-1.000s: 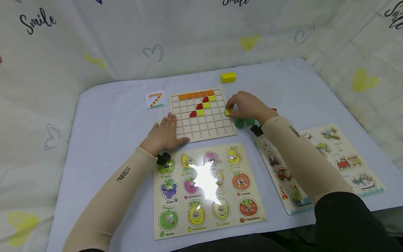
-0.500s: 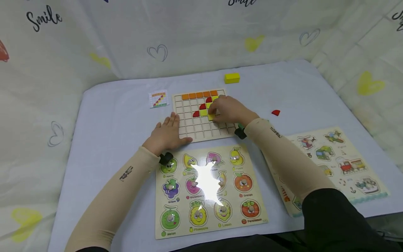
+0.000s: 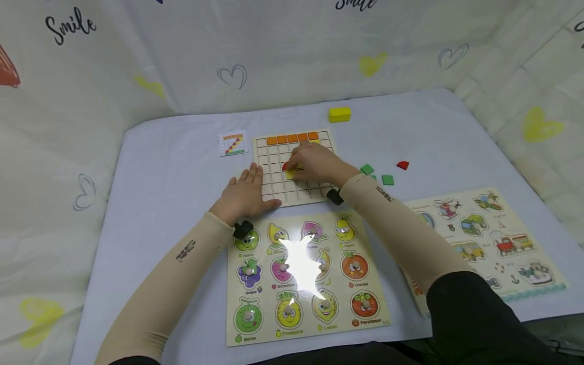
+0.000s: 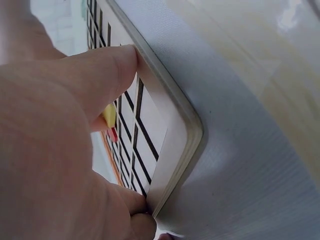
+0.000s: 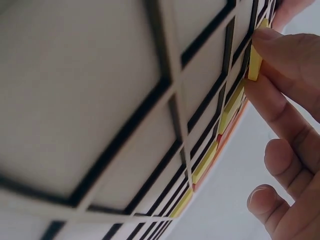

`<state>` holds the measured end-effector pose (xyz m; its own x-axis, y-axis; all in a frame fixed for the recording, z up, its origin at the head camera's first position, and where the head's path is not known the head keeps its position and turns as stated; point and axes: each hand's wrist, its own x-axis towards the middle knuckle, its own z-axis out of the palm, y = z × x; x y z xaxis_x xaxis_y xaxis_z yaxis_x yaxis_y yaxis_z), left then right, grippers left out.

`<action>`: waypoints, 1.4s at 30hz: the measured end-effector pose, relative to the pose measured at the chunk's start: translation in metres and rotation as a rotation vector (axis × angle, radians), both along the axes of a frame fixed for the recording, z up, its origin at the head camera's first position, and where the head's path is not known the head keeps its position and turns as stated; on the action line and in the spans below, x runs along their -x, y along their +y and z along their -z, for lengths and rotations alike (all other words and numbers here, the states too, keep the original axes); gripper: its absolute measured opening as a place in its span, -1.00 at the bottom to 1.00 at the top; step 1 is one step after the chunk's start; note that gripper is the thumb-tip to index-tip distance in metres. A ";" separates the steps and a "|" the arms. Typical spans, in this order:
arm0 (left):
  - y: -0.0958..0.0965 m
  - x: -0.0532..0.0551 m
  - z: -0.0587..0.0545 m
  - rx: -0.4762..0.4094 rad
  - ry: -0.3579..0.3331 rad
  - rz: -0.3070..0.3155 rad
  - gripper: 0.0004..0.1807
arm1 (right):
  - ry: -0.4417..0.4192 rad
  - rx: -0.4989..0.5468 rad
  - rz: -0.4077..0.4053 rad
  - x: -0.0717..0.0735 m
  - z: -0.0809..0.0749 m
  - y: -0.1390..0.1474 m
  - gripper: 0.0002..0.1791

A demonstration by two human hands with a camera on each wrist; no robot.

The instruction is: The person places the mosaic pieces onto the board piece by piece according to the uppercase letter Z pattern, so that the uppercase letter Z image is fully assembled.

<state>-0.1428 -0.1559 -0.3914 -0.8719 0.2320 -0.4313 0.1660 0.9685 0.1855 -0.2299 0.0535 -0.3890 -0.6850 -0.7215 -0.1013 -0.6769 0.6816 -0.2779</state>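
Observation:
A wooden grid board (image 3: 278, 187) lies on the table with a row of orange square tiles (image 3: 292, 138) along its top. My right hand (image 3: 315, 163) pinches a yellow square tile (image 5: 255, 56) between thumb and forefinger over the grid. More yellow tiles (image 5: 205, 162) sit in cells in a diagonal; red quarter-round tiles beside them are mostly covered by this hand. My left hand (image 3: 244, 192) rests on the board's left edge, fingers straight, its thumb along the near edge in the left wrist view.
A pattern card (image 3: 233, 143) lies left of the board. Green tiles (image 3: 388, 180) and a red quarter-round tile (image 3: 403, 165) lie to the right. A yellow block (image 3: 339, 114) stands behind. A fruit puzzle (image 3: 260, 304) lies in front, a vehicle puzzle (image 3: 490, 263) at right.
My right hand has brought the yellow tile from the board's right edge leftward over the grid. Green tiles at the right have come into sight. The left hand has stayed in place.

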 end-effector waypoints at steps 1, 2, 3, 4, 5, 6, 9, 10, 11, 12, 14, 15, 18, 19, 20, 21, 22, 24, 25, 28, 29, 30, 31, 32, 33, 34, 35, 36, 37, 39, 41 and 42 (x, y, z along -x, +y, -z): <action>0.000 0.000 0.000 -0.001 0.000 0.001 0.21 | 0.003 -0.001 -0.002 0.000 0.000 0.000 -0.73; 0.001 0.000 -0.001 -0.002 0.001 0.002 0.21 | 0.006 -0.004 -0.003 -0.001 0.000 -0.001 -0.72; 0.001 0.000 -0.001 -0.002 0.002 0.004 0.21 | 0.010 -0.005 -0.004 -0.001 0.001 -0.001 -0.71; 0.002 0.000 -0.001 -0.001 0.003 0.007 0.21 | 0.015 -0.008 -0.007 -0.002 0.001 -0.001 -0.70; 0.002 0.000 -0.001 0.000 0.004 0.010 0.21 | 0.019 -0.011 -0.009 -0.002 0.001 -0.001 -0.69; 0.002 0.000 -0.001 0.001 0.005 0.014 0.21 | 0.023 -0.012 -0.010 -0.003 0.002 -0.001 -0.69; 0.003 0.001 -0.001 0.001 0.009 0.024 0.21 | 0.030 -0.017 -0.009 -0.004 0.002 -0.001 -0.68; 0.003 0.001 -0.001 0.002 0.010 0.028 0.21 | 0.030 -0.017 -0.006 -0.005 0.002 -0.001 -0.68; 0.003 0.001 -0.001 0.002 0.009 0.028 0.21 | 0.029 -0.014 0.001 -0.005 0.002 0.000 -0.68; 0.003 0.001 0.000 0.001 0.008 0.027 0.22 | 0.028 -0.013 0.008 -0.005 0.001 0.001 -0.68; 0.003 0.002 0.001 0.001 0.002 0.022 0.22 | 0.023 -0.012 0.032 -0.006 0.000 0.005 -0.68; 0.002 0.002 0.001 0.002 -0.002 0.019 0.22 | 0.018 -0.012 0.046 -0.005 -0.001 0.007 -0.67; 0.000 0.002 0.002 -0.009 -0.011 0.003 0.23 | 0.002 -0.021 0.097 -0.002 -0.003 0.020 -0.65; -0.001 0.002 0.002 -0.014 -0.012 -0.001 0.23 | -0.003 -0.024 0.114 0.000 -0.003 0.026 -0.64; -0.002 0.002 0.002 -0.017 -0.014 -0.005 0.23 | -0.011 -0.028 0.131 0.001 -0.004 0.032 -0.62; -0.003 0.002 0.002 -0.021 -0.013 -0.007 0.23 | -0.020 -0.033 0.150 0.003 -0.004 0.038 -0.61; -0.004 0.002 0.001 -0.024 -0.012 -0.008 0.22 | -0.027 -0.038 0.168 0.004 -0.004 0.044 -0.60; -0.006 0.001 0.001 -0.026 -0.011 -0.008 0.22 | -0.045 -0.045 0.212 0.007 -0.006 0.057 -0.60; -0.007 0.001 0.001 -0.025 -0.011 -0.006 0.22 | -0.050 -0.052 0.230 0.009 -0.006 0.065 -0.61; -0.009 0.002 0.001 -0.025 -0.011 -0.006 0.22 | -0.061 -0.074 0.287 0.012 -0.008 0.088 -0.61; -0.010 0.002 0.002 -0.023 -0.012 -0.007 0.22 | -0.063 -0.080 0.304 0.013 -0.008 0.096 -0.61; -0.011 0.002 0.002 -0.022 -0.012 -0.007 0.22 | -0.062 -0.089 0.316 0.014 -0.008 0.105 -0.61; -0.012 0.002 0.002 -0.021 -0.011 -0.008 0.22 | -0.064 -0.095 0.329 0.014 -0.009 0.114 -0.60; -0.012 0.002 0.003 -0.020 -0.011 -0.010 0.22 | -0.069 -0.102 0.345 0.014 -0.009 0.123 -0.60; -0.013 0.002 0.003 -0.018 -0.012 -0.011 0.22 | -0.073 -0.110 0.360 0.015 -0.009 0.132 -0.60; -0.013 0.002 0.003 -0.017 -0.011 -0.010 0.23 | -0.078 -0.116 0.376 0.015 -0.010 0.140 -0.60; -0.013 0.002 0.003 -0.017 -0.012 -0.011 0.23 | -0.084 -0.119 0.390 0.014 -0.011 0.149 -0.60; -0.013 0.002 0.003 -0.017 -0.012 -0.012 0.23 | -0.088 -0.124 0.404 0.014 -0.011 0.157 -0.60; -0.014 0.002 0.003 -0.016 -0.013 -0.014 0.23 | -0.094 -0.129 0.419 0.013 -0.011 0.165 -0.59; -0.014 0.002 0.002 -0.013 -0.016 -0.017 0.24 | -0.101 -0.134 0.432 0.011 -0.011 0.179 -0.58; -0.015 0.001 0.001 -0.010 -0.017 -0.018 0.24 | -0.109 -0.137 0.446 0.010 -0.011 0.192 -0.57; -0.015 0.001 0.001 -0.008 -0.018 -0.018 0.24 | -0.110 -0.138 0.452 0.010 -0.010 0.198 -0.58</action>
